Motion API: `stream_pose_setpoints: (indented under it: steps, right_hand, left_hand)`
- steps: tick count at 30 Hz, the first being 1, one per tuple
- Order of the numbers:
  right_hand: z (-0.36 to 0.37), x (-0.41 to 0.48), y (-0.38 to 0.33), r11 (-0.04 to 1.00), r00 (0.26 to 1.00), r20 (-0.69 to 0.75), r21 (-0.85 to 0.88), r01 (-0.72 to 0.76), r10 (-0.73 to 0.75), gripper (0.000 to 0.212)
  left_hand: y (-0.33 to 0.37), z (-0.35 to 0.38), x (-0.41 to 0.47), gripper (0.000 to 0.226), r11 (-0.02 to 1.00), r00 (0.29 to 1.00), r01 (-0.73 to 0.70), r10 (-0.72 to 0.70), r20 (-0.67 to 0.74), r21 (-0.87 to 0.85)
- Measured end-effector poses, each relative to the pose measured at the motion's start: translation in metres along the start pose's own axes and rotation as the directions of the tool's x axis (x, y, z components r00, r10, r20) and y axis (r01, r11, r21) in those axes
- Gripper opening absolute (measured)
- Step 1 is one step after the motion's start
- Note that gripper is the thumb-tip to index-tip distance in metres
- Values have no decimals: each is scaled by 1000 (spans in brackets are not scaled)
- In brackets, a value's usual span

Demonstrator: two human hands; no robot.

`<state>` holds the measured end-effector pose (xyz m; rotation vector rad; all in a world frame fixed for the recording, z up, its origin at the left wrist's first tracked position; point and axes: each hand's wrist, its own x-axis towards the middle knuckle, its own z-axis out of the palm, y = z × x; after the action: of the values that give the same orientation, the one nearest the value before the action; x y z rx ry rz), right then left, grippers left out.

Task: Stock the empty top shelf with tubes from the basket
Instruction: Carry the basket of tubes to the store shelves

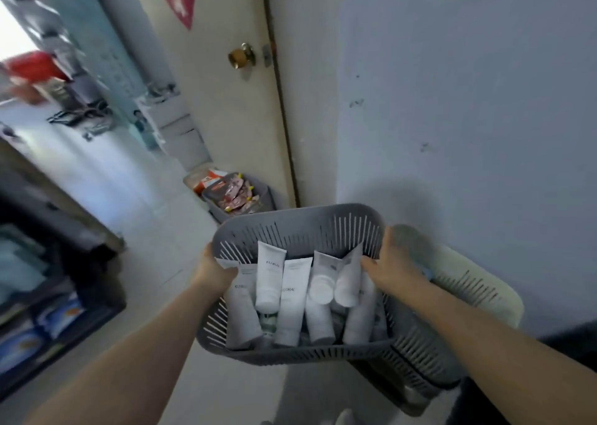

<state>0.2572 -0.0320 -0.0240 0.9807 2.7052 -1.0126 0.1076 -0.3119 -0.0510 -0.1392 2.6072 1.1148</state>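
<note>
Holding grey basket (300,219) with left hand (214,271) and right hand (392,263) curled over side rims; risking loose tubes (269,276) spilling on tilting.

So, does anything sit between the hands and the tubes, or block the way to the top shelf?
Nothing covers the tubes: they lie exposed in the open-topped basket, whose side rims the left hand and right hand grip. The top shelf is out of view, so that path cannot be judged.
</note>
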Motion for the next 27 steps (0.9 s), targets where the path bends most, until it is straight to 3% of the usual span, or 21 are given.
stream_pose_setpoints:
  steps: [4, 7, 11, 17, 22, 27]
  right_hand:
    - [46, -29, -43, 988, 978, 174, -90, 129, -112, 84]
    - [83, -65, -70, 964, 944, 256, -111, 243, -208, 75]
    - [139, -121, -101, 936, 858, 407, -22, 353, -314, 81]
    - [221, -243, -140, 840, 742, 540, -111, 531, -397, 83]
    - [294, -347, -156, 739, 576, 688, -85, 668, -442, 83]
    - [362, -448, -172, 601, 364, 818, -28, 799, -445, 81]
  left_hand:
    - [-100, -48, -43, 67, 982, 981, 140, -155, -117, -130]
    - [-154, -81, -100, 72, 968, 954, 195, -225, -199, -158]
    - [-228, -124, -176, 72, 924, 888, 288, -356, -291, -252]
    - [-343, -176, -324, 68, 842, 772, 355, -509, -380, -407]
    - [-434, -199, -438, 68, 716, 619, 443, -680, -394, -540]
    - [-504, -202, -559, 83, 544, 391, 527, -837, -382, -653]
